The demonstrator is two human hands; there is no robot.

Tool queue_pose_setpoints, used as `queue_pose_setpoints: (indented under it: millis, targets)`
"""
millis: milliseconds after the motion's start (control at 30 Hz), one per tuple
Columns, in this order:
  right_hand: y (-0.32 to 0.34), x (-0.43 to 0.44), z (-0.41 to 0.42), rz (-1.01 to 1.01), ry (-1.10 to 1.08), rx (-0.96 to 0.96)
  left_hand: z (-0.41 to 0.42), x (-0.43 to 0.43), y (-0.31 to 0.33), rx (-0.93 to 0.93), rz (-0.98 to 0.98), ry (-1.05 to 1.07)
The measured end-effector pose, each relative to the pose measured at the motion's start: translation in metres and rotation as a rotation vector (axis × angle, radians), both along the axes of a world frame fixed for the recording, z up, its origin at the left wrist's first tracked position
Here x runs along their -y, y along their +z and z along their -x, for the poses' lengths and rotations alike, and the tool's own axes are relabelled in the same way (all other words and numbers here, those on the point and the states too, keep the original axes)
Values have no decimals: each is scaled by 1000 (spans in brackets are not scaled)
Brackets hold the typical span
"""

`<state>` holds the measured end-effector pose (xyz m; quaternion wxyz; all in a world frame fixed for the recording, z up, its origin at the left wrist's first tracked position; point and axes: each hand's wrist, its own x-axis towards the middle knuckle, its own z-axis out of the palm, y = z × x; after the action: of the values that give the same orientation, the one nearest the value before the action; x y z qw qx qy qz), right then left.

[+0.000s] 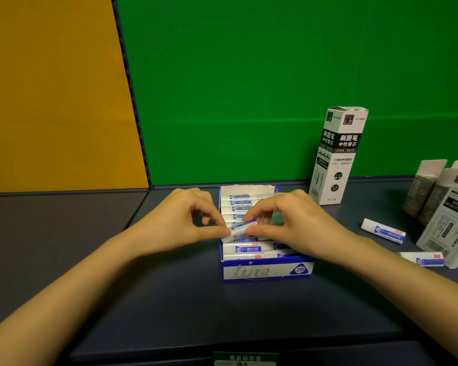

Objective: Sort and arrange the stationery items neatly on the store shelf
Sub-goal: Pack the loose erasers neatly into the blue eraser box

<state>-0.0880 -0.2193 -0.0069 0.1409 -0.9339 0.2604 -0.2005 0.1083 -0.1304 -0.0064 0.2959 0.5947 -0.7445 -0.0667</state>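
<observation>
An open blue-and-white cardboard display box [267, 270] of white wrapped erasers sits mid-shelf on the dark grey shelf board [169, 299]. The left hand [185, 220] and right hand [291, 220] each pinch one end of a single white eraser [242, 228] above the box's middle rows. Two loose erasers [384, 231] lie to the right; a tall black-and-white refill carton [333, 159] stands upright at far right.

The right hand [283, 220] covers the right half of the open eraser box [267, 270], so the packs beneath it cannot be counted. The picture's right edge cuts off the grey cartons [444, 207], and their small print is unreadable. A green label [245, 359] at the shelf's front is cropped by the bottom edge and blurred.
</observation>
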Motion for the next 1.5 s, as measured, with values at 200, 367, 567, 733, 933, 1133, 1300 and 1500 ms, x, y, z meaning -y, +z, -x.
queue_pose_setpoints:
  millis: [200, 367, 567, 733, 933, 1133, 1300, 1500]
  targets:
    - [-3, 4, -2, 43, -28, -19, 3, 1, -1, 11, -4, 29]
    - [0, 3, -2, 77, -25, -23, 7, 2, -2, 0, 5, 23]
    - [4, 8, 6, 98, 87, -99, 11, 3, -3, -30, 0, 20]
    - [19, 26, 33, -5, 58, -118, 15, 7, -1, -15, -39, 21]
    - [11, 27, 34, 51, 34, -142, 19, 11, 0, -21, -94, 43]
    - [14, 23, 33, 161, 24, -226, 22, 10, 0, 95, -69, 38]
    - [10, 16, 39, 95, 4, -178, 19, 11, -1, 147, -38, 20]
    - [5, -3, 76, 139, -149, -26, 25, 3, 9, 275, 117, 11]
